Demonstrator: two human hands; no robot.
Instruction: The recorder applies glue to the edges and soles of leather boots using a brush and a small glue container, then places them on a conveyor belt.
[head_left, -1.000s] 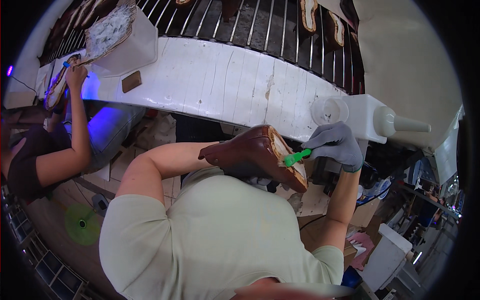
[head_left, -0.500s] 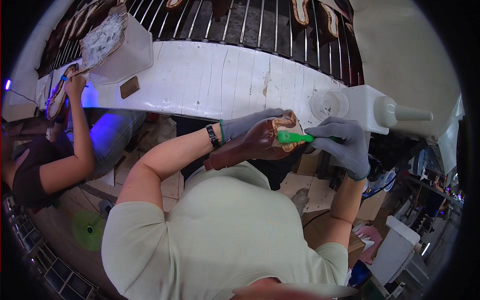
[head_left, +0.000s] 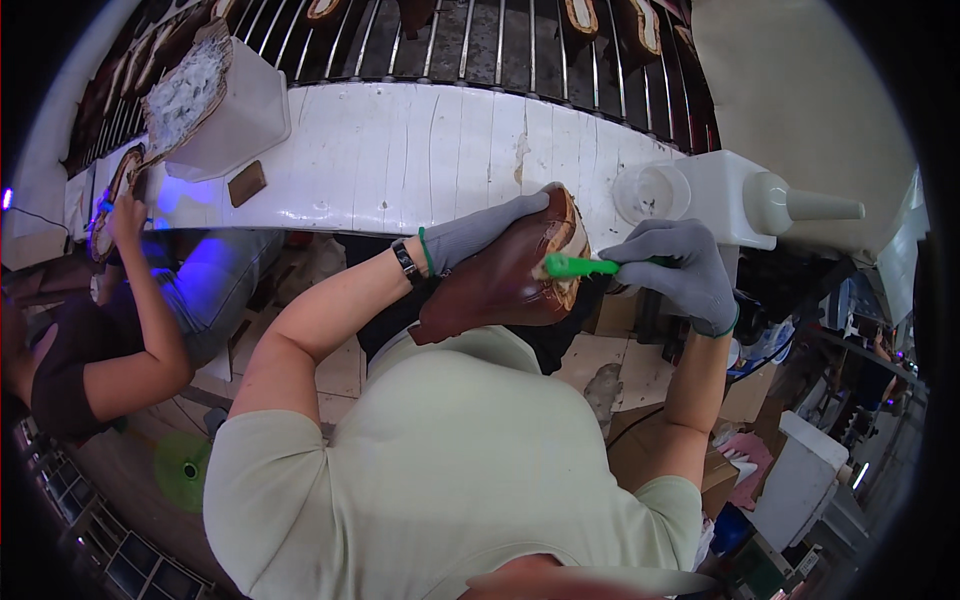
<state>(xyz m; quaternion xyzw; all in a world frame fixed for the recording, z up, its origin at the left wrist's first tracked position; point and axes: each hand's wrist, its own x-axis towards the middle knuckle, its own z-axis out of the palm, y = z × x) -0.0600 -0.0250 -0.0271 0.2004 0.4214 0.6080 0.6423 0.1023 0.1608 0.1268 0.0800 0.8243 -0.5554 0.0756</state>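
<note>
White bench [head_left: 400, 150], upper frame; near edge passes behind brown boot [head_left: 495, 275], mid-frame. Tub [head_left: 245, 115] well apart, upper left. Left gloved hand [head_left: 485, 233] clasps boot; right gloved hand [head_left: 682, 270] pinches green brush [head_left: 582, 266] at sole edge.

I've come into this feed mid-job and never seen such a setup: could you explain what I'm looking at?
There is no robot here, only a person with gloved hands. The view comes from a fisheye camera worn on the head, looking down, so straight edges bend; picture left is the person's left.

The left hand holds a brown boot, its unfinished sole facing right. The right hand holds a green brush, its tip at the sole.

On the white bench are a white bin and a small brown block; at its right end, a round clear cup sits beside a white container. Beyond lie more boots on a metal-bar rack.
</note>
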